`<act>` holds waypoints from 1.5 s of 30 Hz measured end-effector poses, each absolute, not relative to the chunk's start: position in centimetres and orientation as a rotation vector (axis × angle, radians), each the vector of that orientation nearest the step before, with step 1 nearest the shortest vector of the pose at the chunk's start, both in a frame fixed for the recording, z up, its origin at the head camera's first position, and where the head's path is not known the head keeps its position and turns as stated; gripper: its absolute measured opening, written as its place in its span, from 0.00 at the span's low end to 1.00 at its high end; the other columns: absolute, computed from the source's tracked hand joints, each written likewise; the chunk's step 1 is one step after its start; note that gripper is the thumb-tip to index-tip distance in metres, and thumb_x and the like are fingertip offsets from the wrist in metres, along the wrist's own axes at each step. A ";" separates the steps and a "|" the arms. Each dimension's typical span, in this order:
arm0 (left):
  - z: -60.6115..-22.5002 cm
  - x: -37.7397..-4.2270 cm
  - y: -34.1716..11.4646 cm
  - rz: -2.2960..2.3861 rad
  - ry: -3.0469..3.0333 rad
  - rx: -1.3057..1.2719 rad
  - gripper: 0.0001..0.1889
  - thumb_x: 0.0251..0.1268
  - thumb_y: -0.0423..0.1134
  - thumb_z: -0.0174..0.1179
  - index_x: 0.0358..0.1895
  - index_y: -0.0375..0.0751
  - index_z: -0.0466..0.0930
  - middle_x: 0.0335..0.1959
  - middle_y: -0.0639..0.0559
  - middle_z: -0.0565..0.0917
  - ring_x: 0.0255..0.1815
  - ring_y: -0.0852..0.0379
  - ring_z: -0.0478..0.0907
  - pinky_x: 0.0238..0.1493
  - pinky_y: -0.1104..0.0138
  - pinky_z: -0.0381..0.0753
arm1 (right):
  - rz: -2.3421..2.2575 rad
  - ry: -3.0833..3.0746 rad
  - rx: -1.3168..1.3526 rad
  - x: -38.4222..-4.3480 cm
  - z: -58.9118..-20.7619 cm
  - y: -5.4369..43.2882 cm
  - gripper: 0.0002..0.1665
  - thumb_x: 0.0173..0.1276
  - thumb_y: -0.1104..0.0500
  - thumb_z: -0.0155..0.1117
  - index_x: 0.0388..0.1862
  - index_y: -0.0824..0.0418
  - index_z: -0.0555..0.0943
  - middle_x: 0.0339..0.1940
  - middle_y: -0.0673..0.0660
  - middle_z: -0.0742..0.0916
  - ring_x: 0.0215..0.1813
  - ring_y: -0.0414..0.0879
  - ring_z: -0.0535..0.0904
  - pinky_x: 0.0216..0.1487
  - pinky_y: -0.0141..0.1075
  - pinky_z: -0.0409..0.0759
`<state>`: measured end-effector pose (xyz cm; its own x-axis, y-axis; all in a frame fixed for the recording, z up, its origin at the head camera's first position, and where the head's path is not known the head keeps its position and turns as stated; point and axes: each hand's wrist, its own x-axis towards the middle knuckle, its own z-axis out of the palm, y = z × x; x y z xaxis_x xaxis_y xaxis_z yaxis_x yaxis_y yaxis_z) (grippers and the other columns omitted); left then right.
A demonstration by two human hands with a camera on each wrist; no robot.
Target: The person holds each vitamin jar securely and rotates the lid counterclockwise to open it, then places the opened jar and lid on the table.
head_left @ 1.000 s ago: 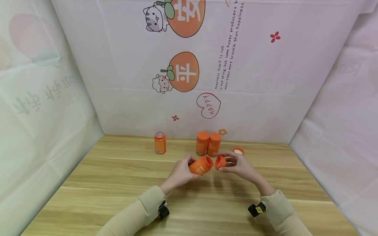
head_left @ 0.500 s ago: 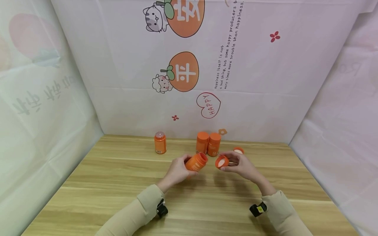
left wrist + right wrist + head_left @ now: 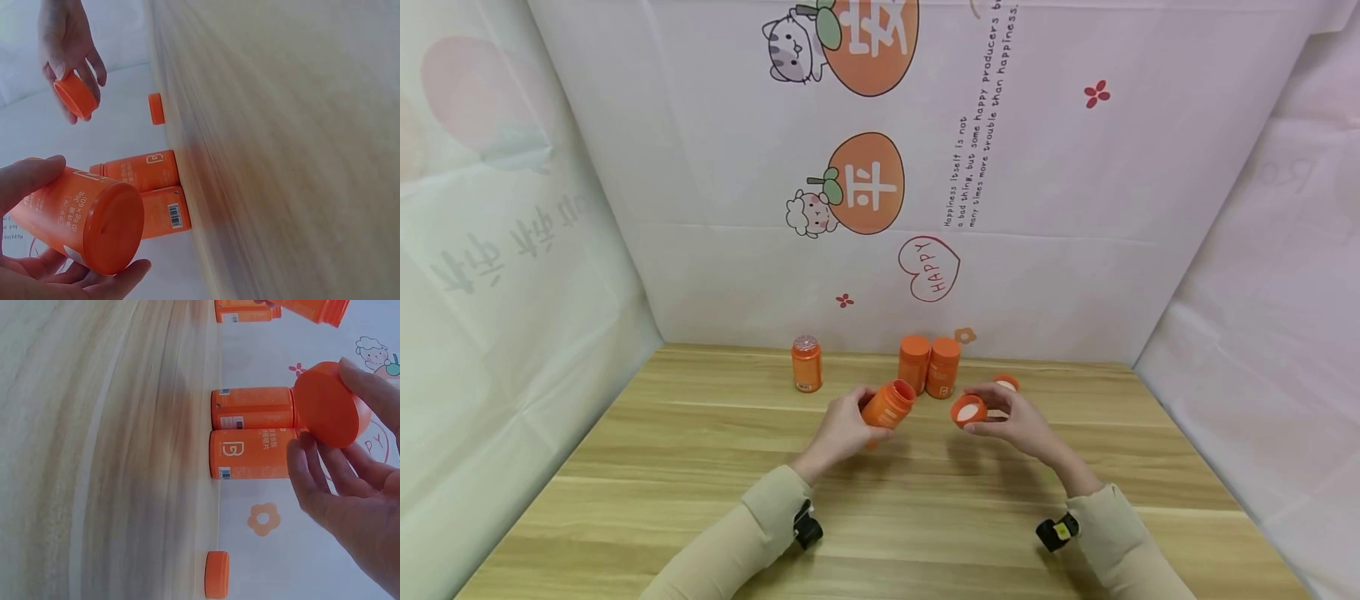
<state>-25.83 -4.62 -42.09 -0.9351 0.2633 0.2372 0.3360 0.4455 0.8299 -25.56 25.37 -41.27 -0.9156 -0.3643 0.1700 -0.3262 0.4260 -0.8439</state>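
Note:
My left hand grips an open orange bottle, tilted with its uncovered mouth up and to the right. In the left wrist view the bottle's base faces the camera, thumb on one side and fingers on the other. An orange screw cap is pinched between the thumb and fingers of my right hand, its pale inside turned toward the head camera. A gap separates cap and bottle. The right wrist view shows the smooth outer top of the cap.
Two capped orange bottles stand side by side at the back of the wooden table. Left of them is an orange bottle without a cap, its top covered in shiny film. Another orange cap lies behind my right hand, against the printed cloth backdrop.
The left hand has drawn the bottle left and slightly back, widening its distance from the cap. The right hand has shifted slightly right and turned the cap's inside upward.

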 end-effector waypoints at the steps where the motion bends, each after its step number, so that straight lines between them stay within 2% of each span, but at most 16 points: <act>1: -42.1 -25.9 -4.7 -1.522 -2.606 -0.542 0.26 0.42 0.34 0.74 0.49 0.38 0.75 0.45 0.46 0.83 0.45 0.51 0.78 0.52 0.53 0.76 | -1.518 2.645 -0.623 -25.6 -41.3 25.4 0.33 0.56 0.53 0.72 0.62 0.54 0.73 0.55 0.59 0.80 0.56 0.62 0.76 0.48 0.32 0.78; 6: -42.1 -26.0 -5.0 -1.531 -2.602 -0.514 0.25 0.42 0.33 0.74 0.48 0.39 0.75 0.44 0.46 0.82 0.45 0.51 0.78 0.52 0.53 0.75 | -1.462 2.726 -0.562 -25.7 -41.5 25.6 0.34 0.56 0.50 0.72 0.62 0.54 0.74 0.54 0.58 0.81 0.54 0.55 0.78 0.47 0.32 0.78; 15: -42.2 -26.3 -5.9 -1.521 -2.624 -0.452 0.26 0.43 0.34 0.74 0.49 0.41 0.74 0.45 0.47 0.82 0.46 0.51 0.78 0.54 0.52 0.75 | -1.489 2.714 -0.567 -25.8 -41.9 26.0 0.34 0.57 0.54 0.72 0.62 0.58 0.74 0.57 0.63 0.79 0.56 0.63 0.75 0.44 0.31 0.78; 23: -42.0 -26.5 -6.6 -1.510 -2.606 -0.417 0.26 0.42 0.33 0.74 0.48 0.39 0.74 0.45 0.46 0.82 0.46 0.51 0.78 0.54 0.53 0.75 | -1.483 2.748 -0.527 -26.3 -42.7 26.5 0.36 0.53 0.57 0.75 0.60 0.65 0.75 0.57 0.65 0.78 0.57 0.61 0.76 0.49 0.38 0.80; 30: -42.0 -26.7 -7.5 -1.536 -2.583 -0.407 0.26 0.42 0.33 0.74 0.48 0.38 0.75 0.44 0.46 0.82 0.46 0.51 0.78 0.54 0.52 0.74 | -1.365 2.847 -0.476 -26.2 -42.5 26.7 0.35 0.53 0.56 0.75 0.59 0.64 0.75 0.56 0.63 0.81 0.55 0.57 0.79 0.46 0.34 0.79; 37: -42.5 -27.3 -8.2 -1.531 -2.571 -0.322 0.29 0.39 0.32 0.75 0.51 0.37 0.76 0.46 0.46 0.82 0.48 0.50 0.78 0.55 0.54 0.75 | -1.362 2.863 -0.512 -26.5 -42.7 26.9 0.34 0.53 0.61 0.74 0.58 0.70 0.74 0.54 0.67 0.81 0.54 0.61 0.79 0.48 0.43 0.81; 45: -42.6 -27.7 -8.9 -1.528 -2.577 -0.266 0.30 0.38 0.32 0.76 0.51 0.36 0.76 0.47 0.45 0.82 0.48 0.48 0.78 0.56 0.52 0.74 | -1.284 2.926 -0.497 -27.0 -43.2 27.3 0.33 0.52 0.63 0.75 0.57 0.70 0.75 0.52 0.68 0.82 0.53 0.62 0.80 0.48 0.44 0.80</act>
<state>-27.67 -8.92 -42.61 -0.9755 0.0828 0.2037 0.2185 0.4704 0.8550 -27.00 27.34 -43.22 -0.9486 -0.2411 0.2048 -0.3140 0.6380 -0.7032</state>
